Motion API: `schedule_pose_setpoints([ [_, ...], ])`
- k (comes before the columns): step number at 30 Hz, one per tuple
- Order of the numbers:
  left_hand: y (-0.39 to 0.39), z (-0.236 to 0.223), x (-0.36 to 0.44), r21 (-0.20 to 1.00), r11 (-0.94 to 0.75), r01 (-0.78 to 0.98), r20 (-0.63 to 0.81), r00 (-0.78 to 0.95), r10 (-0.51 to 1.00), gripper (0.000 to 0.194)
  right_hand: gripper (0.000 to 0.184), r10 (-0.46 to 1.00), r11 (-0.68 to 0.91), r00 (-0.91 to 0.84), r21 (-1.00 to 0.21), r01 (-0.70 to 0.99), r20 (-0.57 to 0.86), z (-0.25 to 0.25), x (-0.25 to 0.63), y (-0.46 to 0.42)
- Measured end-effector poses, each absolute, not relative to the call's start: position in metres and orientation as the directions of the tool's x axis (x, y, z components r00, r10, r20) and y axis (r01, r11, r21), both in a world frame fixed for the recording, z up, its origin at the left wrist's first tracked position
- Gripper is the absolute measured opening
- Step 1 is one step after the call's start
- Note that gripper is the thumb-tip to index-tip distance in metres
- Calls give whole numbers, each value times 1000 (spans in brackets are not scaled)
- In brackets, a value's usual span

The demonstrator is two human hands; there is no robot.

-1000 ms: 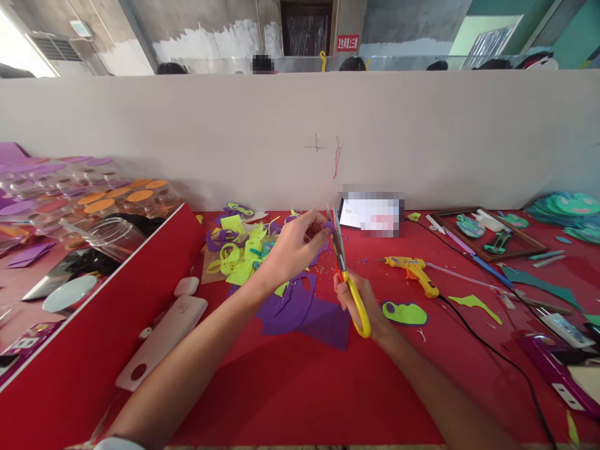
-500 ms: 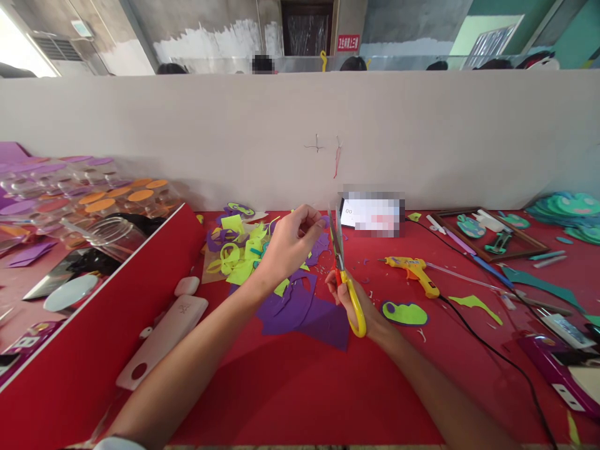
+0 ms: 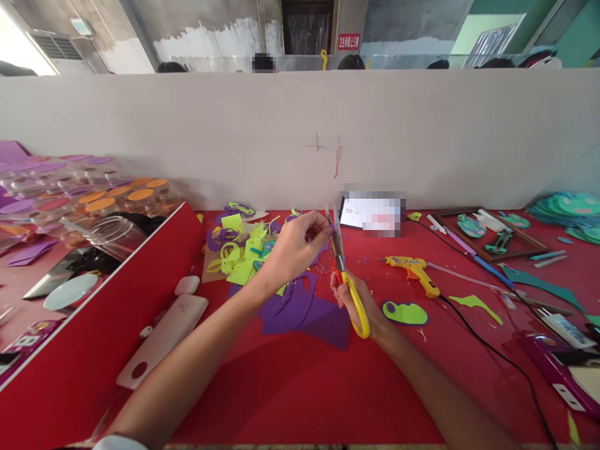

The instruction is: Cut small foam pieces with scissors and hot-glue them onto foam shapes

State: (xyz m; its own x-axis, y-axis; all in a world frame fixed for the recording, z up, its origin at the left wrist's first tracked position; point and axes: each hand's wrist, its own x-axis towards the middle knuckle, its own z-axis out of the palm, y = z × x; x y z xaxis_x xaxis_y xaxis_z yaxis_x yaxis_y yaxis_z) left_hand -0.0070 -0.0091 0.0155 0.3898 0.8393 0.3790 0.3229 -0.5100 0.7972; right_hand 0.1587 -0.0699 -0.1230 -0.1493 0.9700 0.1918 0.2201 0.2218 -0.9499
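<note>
My right hand (image 3: 352, 299) grips yellow-handled scissors (image 3: 345, 275), blades pointing up and slightly parted. My left hand (image 3: 293, 247) pinches a tiny purple scrap (image 3: 330, 230) at the blades; the scrap is mostly hidden by my fingertips. Below both hands lie cut sheets of purple felt (image 3: 307, 310) on the red table (image 3: 290, 387). A heap of neon-yellow and purple offcuts (image 3: 237, 247) lies just left of my left hand.
A yellow glue gun (image 3: 415, 272) with a black cord lies to the right, beside a green-and-purple cutout (image 3: 405, 312). A white case (image 3: 164, 340) lies at the left. A wooden tray (image 3: 492, 234) of teal pieces is at back right. Jars (image 3: 110, 234) stand behind a red divider.
My left hand dipped away from the blades and came back to them with the scrap. The scissors shifted slightly and their blades stay near upright.
</note>
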Motion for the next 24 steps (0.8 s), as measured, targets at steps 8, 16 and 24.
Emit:
schedule_pose_setpoints([
  [8, -9, 15, -6, 810, -492, 319, 370, 374, 851, 15, 67, 968, 234, -136, -950, 207, 209, -122, 158, -71],
  [16, -11, 11, -5, 810, -485, 331, 360, 371, 856, 14, 63, 970, 232, -117, -957, 175, 214, -131, 152, -71],
  [24, -13, 12, -2, 809, -474, 347, 348, 367, 863, 15, 63, 966, 246, -125, -956, 160, 228, -129, 153, -71],
])
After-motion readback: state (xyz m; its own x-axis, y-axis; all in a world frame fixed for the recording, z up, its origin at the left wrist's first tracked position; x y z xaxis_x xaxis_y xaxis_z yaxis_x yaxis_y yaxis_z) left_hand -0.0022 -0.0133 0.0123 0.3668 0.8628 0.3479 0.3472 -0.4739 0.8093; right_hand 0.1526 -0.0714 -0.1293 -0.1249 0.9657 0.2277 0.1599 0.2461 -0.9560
